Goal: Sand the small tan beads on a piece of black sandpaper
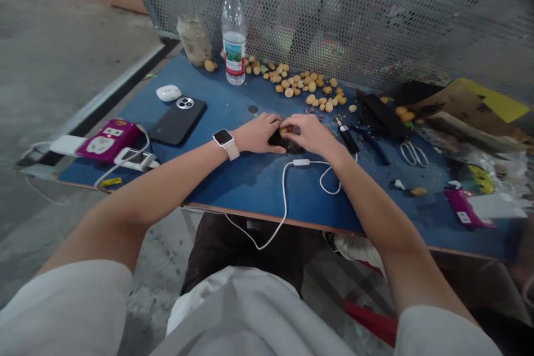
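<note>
Head view: left hand [257,133] and right hand [311,133] pinch a dark object [276,138], mostly hidden.

Open table [233,178] nearside; 1 bottle [233,33], nuts [300,86], perhaps tools [375,119] block beyond.

Dim even light, soft focus, warped edges

One view only, head-worn. It looks forward and steeply down from above the person's own lap, along both forearms to the left hand [258,133] and right hand [309,132] at mid-frame. Close range: the blue tabletop [233,178] fills the middle band. It faces a perforated mesh screen [375,22] behind the tabletop. Concrete floor [50,55] shows at left. Frame slightly tilted.
</note>
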Available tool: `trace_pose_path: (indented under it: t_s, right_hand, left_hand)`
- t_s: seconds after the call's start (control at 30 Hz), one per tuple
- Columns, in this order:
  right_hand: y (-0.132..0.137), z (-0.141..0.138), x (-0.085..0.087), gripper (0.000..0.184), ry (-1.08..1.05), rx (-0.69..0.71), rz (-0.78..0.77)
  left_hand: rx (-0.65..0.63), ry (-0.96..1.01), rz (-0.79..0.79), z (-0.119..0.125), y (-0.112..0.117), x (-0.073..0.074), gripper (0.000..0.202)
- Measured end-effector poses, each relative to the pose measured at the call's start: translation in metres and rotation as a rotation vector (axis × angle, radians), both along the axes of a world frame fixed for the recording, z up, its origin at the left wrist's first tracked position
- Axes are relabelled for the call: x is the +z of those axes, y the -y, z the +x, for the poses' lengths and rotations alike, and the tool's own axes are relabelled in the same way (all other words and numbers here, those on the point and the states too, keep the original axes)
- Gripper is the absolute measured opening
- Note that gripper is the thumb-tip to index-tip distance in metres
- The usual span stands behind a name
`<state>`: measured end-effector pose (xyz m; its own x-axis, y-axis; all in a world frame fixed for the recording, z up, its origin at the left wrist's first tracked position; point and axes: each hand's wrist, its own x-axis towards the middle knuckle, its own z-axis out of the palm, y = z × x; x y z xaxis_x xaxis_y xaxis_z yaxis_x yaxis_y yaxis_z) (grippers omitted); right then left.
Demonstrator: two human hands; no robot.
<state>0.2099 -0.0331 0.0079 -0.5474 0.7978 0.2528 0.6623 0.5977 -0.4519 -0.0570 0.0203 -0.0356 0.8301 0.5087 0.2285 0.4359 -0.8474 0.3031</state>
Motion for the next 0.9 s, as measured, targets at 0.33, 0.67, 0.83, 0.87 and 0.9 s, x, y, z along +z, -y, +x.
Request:
trace_pose_path:
  t_s: [0.33,0.67,0.83,0.87,0.9]
  right_hand:
    - [-0.004,-0.005,0.002,0.019,0.049,-0.031,0.006]
    - [0.000,-0.013,0.003,0.017,0.081,-0.023,-0.015]
    - [0.000,-0.011,0.003,0.014,0.060,-0.002,-0.047]
    - [-0.001,-0.010,0.003,0.013,0.059,-0.032,-0.035]
    - [-0.002,-0.009,0.002,0.011,0.057,-0.053,-0.031]
  left_hand:
    - [-0.004,0.069,-0.040,0.001,-0.002,-0.004,0.111]
    - [0.012,0.062,-0.037,0.000,-0.007,-0.013,0.136]
    - [0.010,0.057,-0.037,0.001,-0.006,-0.013,0.138]
    - [0.021,0.050,-0.038,0.001,-0.005,-0.012,0.138]
    - [0.031,0.043,-0.040,0.001,-0.005,-0.012,0.138]
